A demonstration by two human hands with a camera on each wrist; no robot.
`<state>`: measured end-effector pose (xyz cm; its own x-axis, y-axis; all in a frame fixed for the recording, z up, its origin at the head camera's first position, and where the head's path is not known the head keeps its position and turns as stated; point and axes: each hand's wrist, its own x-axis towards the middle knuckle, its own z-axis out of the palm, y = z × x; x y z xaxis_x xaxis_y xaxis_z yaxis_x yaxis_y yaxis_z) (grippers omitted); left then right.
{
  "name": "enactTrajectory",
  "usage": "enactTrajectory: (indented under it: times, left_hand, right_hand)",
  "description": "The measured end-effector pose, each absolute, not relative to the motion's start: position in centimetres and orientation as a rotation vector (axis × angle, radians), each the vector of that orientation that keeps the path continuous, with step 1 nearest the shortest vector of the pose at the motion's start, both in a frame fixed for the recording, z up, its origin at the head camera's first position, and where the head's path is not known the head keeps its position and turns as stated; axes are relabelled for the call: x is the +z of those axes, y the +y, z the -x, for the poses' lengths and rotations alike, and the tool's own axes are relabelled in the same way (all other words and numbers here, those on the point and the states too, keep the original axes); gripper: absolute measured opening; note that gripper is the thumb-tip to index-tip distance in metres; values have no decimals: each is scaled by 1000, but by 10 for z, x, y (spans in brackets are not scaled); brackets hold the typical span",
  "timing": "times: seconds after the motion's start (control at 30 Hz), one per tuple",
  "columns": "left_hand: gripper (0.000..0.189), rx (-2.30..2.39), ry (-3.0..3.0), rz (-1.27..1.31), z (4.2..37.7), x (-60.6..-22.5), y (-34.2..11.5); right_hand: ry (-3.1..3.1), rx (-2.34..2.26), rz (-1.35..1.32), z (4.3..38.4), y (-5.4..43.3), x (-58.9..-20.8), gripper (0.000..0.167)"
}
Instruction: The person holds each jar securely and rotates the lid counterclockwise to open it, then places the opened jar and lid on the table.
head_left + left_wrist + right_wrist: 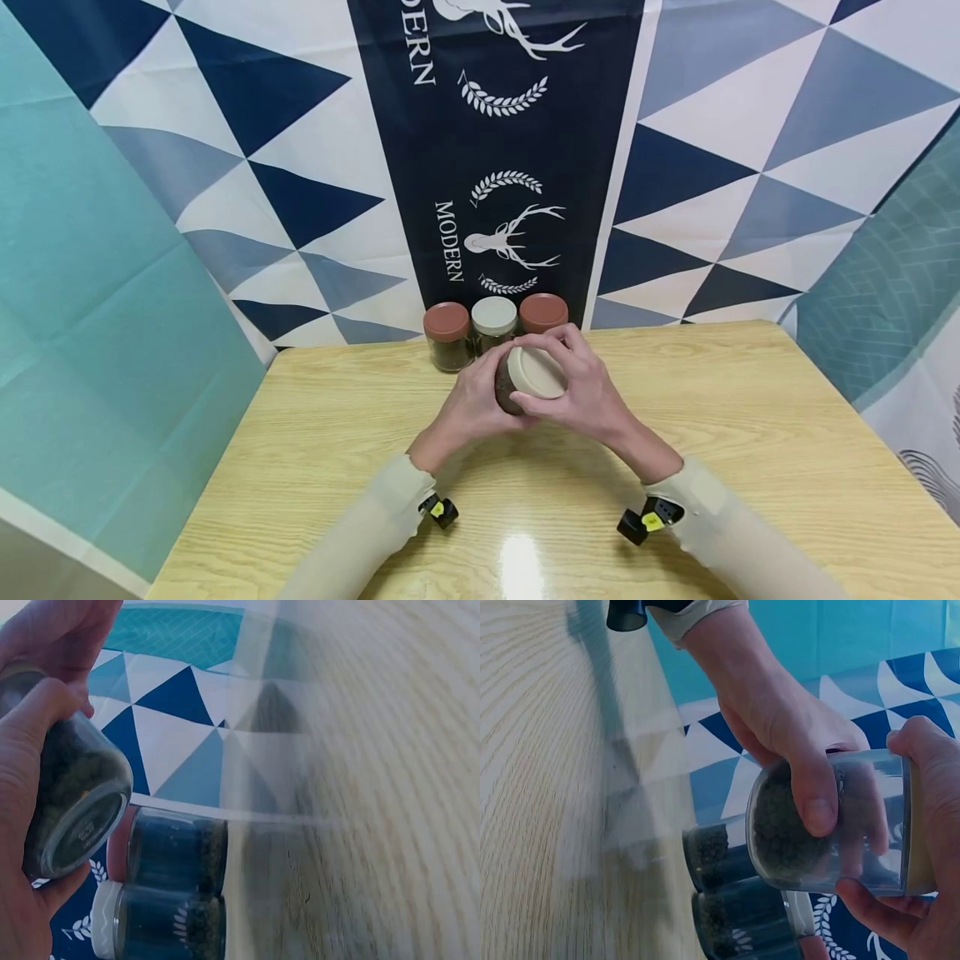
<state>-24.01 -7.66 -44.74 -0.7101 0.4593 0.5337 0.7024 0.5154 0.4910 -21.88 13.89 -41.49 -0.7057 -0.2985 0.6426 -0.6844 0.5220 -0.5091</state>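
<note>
Both hands hold a clear glass jar (780,832) with a cream lid (538,372), raised over the table and partly filled with small dark pieces. My left hand (476,400) grips the jar's body, its thumb (819,814) across the glass in the right wrist view. Around the lid curl the fingers of my right hand (581,387). The jar's base (84,834) shows tilted in the left wrist view. Just beyond stand a jar with a red lid (447,322), a white-lidded jar (494,317) and another red-lidded jar (544,312).
The three standing jars are in a row at the back edge of the wooden table (337,433), against a patterned cloth (510,167). A teal cloth (105,317) hangs on the left side. Each sleeve carries a small black wrist camera (442,510).
</note>
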Motion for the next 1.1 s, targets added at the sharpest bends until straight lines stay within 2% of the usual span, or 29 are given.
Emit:
enactTrajectory:
  times: [0.13,0.43,0.73,0.93,1.1]
  left_hand:
    - [100,-958,-2396,932,240,-449,-74]
    - [101,-970,-2369,930,239,-449,-74]
    - [95,-955,-2328,940,240,-449,-74]
    - [98,-948,-2333,931,239,-450,-74]
    - [97,-939,-2340,933,239,-451,-75]
  right_hand:
    - [-2289,1071,-807,217,138,-414,67]
    - [-2290,1058,-817,217,137,-412,68]
    - [-2442,993,-802,215,144,-391,83]
    - [-2505,1000,-726,215,154,-377,80]
    - [-2514,943,-810,214,151,-376,78]
